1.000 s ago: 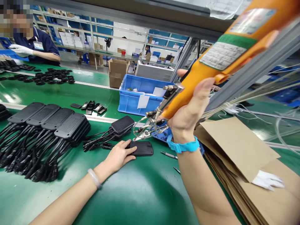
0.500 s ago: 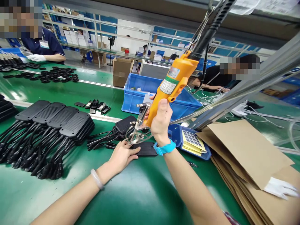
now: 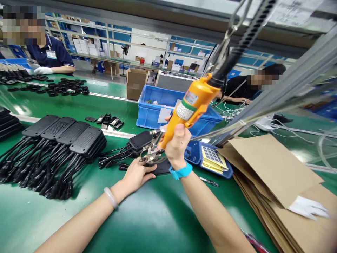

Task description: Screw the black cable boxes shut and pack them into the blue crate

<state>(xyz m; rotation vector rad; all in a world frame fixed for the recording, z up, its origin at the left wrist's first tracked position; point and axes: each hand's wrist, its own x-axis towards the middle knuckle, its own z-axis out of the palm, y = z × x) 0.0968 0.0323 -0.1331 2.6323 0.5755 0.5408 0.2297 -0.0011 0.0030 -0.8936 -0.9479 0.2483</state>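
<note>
My right hand (image 3: pixel 176 144) is wrapped round an orange electric screwdriver (image 3: pixel 191 105) that hangs from a black cable overhead. Its metal tip (image 3: pixel 150 154) points down at a flat black adapter (image 3: pixel 161 168) on the green belt. My left hand (image 3: pixel 137 174) lies flat, fingers spread, pressing the near left end of that adapter. A blue strap circles my right wrist and a pale bangle sits on my left. A second black adapter (image 3: pixel 140 139) with cables lies just behind.
Rows of black adapters with cables (image 3: pixel 60 140) fill the left. A blue crate (image 3: pixel 158 109) stands behind, a small blue tray of label sheets (image 3: pixel 210 158) to the right, brown cardboard sheets (image 3: pixel 276 175) further right. Two other people work across the belt. A pen (image 3: pixel 209 182) lies nearby.
My right hand has brought the orange screwdriver down and away from the camera, so its tip now sits just over the adapter. My left hand stays on the adapter.
</note>
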